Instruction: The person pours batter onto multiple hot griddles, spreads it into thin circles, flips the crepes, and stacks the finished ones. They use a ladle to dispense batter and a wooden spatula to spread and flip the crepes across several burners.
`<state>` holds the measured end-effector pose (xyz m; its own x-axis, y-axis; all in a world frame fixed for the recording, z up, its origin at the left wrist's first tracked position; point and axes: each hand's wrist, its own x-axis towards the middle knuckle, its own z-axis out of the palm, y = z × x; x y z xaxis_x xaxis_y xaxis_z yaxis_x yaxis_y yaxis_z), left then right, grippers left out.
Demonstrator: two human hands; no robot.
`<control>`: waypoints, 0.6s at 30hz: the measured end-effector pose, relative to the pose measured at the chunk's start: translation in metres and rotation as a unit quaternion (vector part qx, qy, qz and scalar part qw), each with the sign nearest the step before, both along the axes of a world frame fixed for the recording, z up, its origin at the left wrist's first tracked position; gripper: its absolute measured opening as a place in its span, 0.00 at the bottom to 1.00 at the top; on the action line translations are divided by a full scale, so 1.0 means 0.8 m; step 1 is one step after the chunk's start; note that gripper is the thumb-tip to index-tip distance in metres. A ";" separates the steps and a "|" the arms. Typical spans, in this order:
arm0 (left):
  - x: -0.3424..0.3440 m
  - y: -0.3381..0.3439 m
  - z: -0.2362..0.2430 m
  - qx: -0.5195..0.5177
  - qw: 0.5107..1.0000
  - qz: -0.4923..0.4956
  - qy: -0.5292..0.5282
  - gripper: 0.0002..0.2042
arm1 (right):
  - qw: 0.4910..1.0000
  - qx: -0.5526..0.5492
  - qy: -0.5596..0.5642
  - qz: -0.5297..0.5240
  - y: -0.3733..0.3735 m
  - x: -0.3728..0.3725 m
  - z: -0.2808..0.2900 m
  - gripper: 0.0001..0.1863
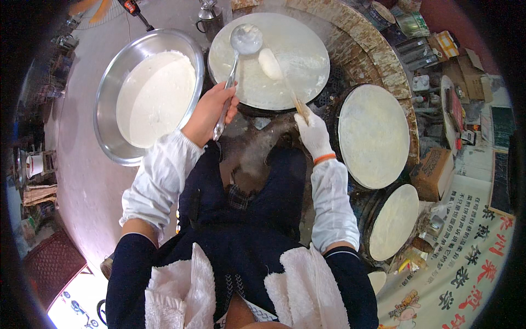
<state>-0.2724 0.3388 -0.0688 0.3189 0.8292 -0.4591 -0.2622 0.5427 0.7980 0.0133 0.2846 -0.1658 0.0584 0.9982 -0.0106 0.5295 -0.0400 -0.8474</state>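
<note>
My bare left hand [212, 112] is closed round the handle of a metal ladle [246, 39], its bowl coated with white batter and held over the far round griddle [307, 82]. My right hand [313, 134], in a white glove with an orange cuff band, grips the wooden handle of a long thin spatula [290, 90]. A rounded white mass, apparently batter, shows at the spatula's far end, beside the ladle's bowl. Pale batter covers the griddle in a thin layer. To the left stands a wide steel basin [105, 123] holding thick white batter [156, 98].
Two more round griddles with pale sheets [373, 134] [393, 222] stand on the right, and part of another shows lower down. A metal pot [210, 22] and an orange-black power tool [137, 12] lie beyond the basin. Cardboard boxes [433, 172] and a printed banner [455, 263] line the right.
</note>
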 end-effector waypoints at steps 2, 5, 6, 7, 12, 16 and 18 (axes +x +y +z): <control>0.007 0.009 -0.006 -0.003 1.000 0.001 0.026 0.10 | 0.997 0.047 -0.032 -0.045 -0.016 -0.002 -0.005 0.23; 0.016 -0.001 -0.025 0.015 0.999 -0.023 0.034 0.06 | 0.988 -0.007 0.042 -0.150 -0.037 -0.020 -0.018 0.23; 0.022 -0.013 -0.028 0.009 0.999 -0.020 0.034 0.06 | 0.986 -0.006 0.080 -0.149 -0.041 -0.034 -0.025 0.23; 0.029 -0.029 -0.029 0.001 0.999 -0.018 0.033 0.06 | 0.988 0.029 0.073 -0.134 -0.043 -0.053 -0.035 0.23; 0.042 -0.068 -0.014 -0.058 0.997 0.034 -0.026 0.11 | 0.959 -0.112 0.228 -0.124 -0.036 -0.132 -0.005 0.25; -0.049 -0.044 0.057 -0.140 0.947 0.020 -0.287 0.16 | 0.953 -0.094 0.241 -0.157 -0.029 -0.103 0.024 0.25; -0.056 -0.059 0.081 -0.075 0.961 0.050 -0.260 0.17 | 0.955 -0.079 0.210 -0.192 -0.014 -0.084 0.034 0.25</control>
<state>-0.3176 0.2912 -0.0043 0.4592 0.8051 -0.3754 -0.6617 0.5920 0.4601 -0.0536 0.2734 -0.1385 0.3778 0.8881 -0.2618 0.0654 -0.3077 -0.9492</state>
